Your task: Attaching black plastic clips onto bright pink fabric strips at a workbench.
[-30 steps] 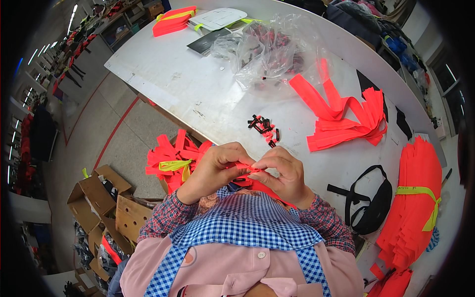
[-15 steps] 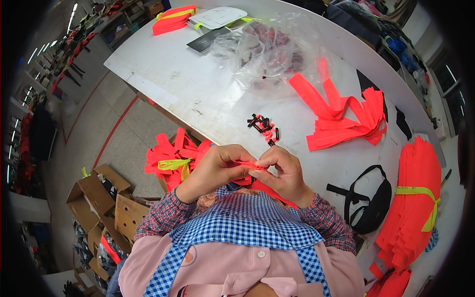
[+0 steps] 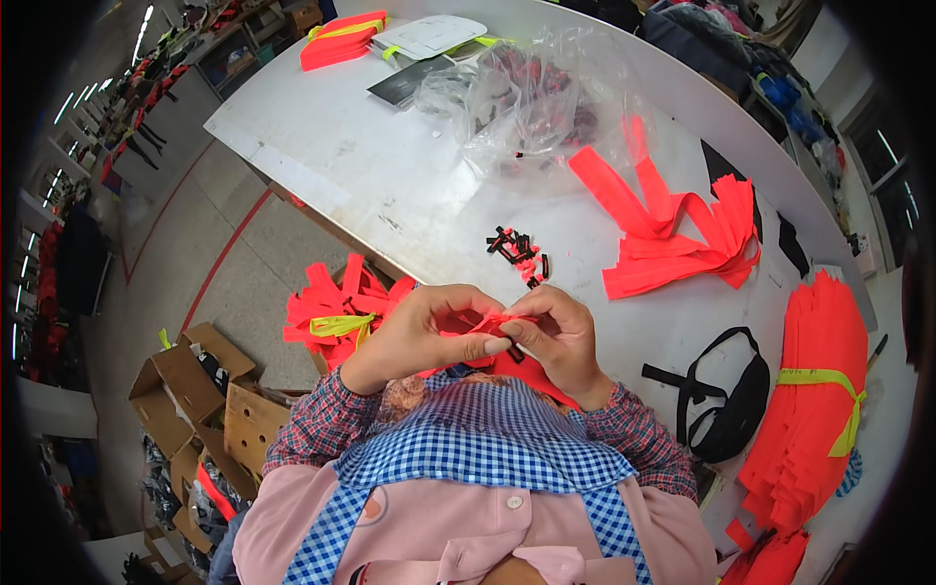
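My left hand and my right hand meet in front of my chest, near the table's front edge. Both are closed, pinching a bright orange-red fabric strip between thumbs and fingers. Part of the strip hangs below the right hand over the blue checked apron. A small black piece shows under the right thumb; whether it is fixed to the strip I cannot tell. Just beyond the hands lies a little heap of small black and pink pieces on the white table.
Loose orange-red strips lie right of the heap, with a clear plastic bag behind. A black pouch with straps and a tied strip bundle are at the right. Left stand another bundle and cardboard boxes.
The thumbs have shifted on the strip; the left thumb now reaches further right, close to the right thumb. A small black piece has come into sight below them.
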{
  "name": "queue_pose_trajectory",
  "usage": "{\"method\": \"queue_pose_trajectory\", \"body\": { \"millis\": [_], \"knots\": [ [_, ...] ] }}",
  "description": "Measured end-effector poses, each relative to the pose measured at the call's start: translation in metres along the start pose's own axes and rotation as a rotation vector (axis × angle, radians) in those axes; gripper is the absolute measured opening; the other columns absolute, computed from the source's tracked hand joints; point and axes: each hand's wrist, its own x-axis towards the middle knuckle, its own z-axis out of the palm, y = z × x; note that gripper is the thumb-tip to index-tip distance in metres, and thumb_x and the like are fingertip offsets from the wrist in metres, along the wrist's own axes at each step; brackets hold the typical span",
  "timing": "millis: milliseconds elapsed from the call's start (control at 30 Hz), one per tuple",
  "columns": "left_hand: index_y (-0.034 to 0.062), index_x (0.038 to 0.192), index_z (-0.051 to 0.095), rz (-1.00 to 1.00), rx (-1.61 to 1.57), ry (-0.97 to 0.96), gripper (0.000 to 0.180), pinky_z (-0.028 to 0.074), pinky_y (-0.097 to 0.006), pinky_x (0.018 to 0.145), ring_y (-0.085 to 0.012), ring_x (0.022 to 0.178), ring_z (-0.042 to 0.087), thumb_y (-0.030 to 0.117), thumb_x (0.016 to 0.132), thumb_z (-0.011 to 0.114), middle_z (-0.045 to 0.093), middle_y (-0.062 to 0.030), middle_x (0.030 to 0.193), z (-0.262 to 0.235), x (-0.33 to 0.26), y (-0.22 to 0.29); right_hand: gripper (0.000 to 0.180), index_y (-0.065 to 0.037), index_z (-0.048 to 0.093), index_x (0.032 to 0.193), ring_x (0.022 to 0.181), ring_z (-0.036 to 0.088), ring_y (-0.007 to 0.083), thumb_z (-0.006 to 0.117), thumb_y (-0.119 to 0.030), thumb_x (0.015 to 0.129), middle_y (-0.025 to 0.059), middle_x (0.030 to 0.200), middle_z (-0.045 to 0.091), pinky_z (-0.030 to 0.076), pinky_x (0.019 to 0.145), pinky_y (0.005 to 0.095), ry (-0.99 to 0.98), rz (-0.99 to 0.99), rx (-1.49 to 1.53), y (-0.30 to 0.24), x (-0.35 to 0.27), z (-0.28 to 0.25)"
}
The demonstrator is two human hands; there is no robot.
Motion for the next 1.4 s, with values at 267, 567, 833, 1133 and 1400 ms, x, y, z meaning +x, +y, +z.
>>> {"method": "queue_pose_trajectory", "body": {
  "millis": [267, 567, 833, 1133, 1400],
  "knots": [
    [0.0000, 0.093, 0.067, 0.057, 0.086, -0.011, 0.017, 0.046, -0.023, 0.070, -0.0054, 0.081, 0.058, 0.014, 0.085, 0.073, 0.065, 0.0016, 0.084, -0.003, 0.011, -0.018, 0.015, -0.003, 0.055, 0.094, 0.074, 0.048, 0.0033, 0.063, -0.016, 0.094, -0.0027, 0.084, 0.052, 0.041, 0.067, 0.0181, 0.106, 0.204, 0.300, -0.001, -0.005, 0.012],
    [0.0032, 0.100, 0.072, -0.385, 0.391, -0.099, 0.034, 0.046, -0.025, 0.064, -0.0035, 0.072, 0.056, 0.033, 0.084, 0.074, 0.067, 0.0022, 0.078, -0.066, -0.014, -0.054, 0.021, -0.007, 0.060, 0.104, 0.083, 0.058, 0.0114, 0.056, -0.027, 0.098, -0.0002, 0.091, 0.060, 0.049, 0.077, 0.0292, 0.962, -0.050, 0.400, -0.032, 0.039, -0.134],
    [0.0043, 0.091, 0.069, -0.186, 1.097, -0.183, 0.034, 0.049, -0.038, 0.065, -0.0312, 0.070, 0.063, 0.034, 0.076, 0.074, 0.064, -0.0166, 0.075, -0.073, 0.008, -0.059, 0.017, -0.003, 0.061, 0.079, 0.051, 0.052, 0.0088, 0.065, -0.019, 0.085, -0.0004, 0.064, 0.058, 0.041, 0.046, 0.0270, -0.164, 0.883, -0.666, -0.027, -0.059, -0.206],
    [0.0033, 0.105, 0.065, -0.074, 1.214, -0.514, 0.037, 0.051, -0.044, 0.080, -0.0359, 0.092, 0.063, 0.023, 0.075, 0.068, 0.066, -0.0174, 0.098, -0.033, 0.050, -0.209, 0.027, -0.004, 0.069, 0.081, 0.073, 0.063, 0.0316, 0.074, -0.029, 0.073, 0.0112, 0.076, 0.065, 0.052, 0.070, 0.0352, -0.547, 0.499, -0.882, -0.070, -0.070, -0.132],
    [-0.0009, 0.100, 0.062, 0.197, 1.382, -0.369, 0.025, 0.050, -0.042, 0.086, -0.0332, 0.104, 0.060, 0.013, 0.080, 0.057, 0.063, -0.0167, 0.105, -0.020, 0.032, -0.195, 0.036, -0.008, 0.052, 0.065, 0.056, 0.054, 0.0141, 0.054, -0.029, 0.095, -0.0008, 0.057, 0.050, 0.048, 0.059, 0.0309, -0.464, -1.626, -0.264, -0.209, -0.031, -0.052]
  ]
}}
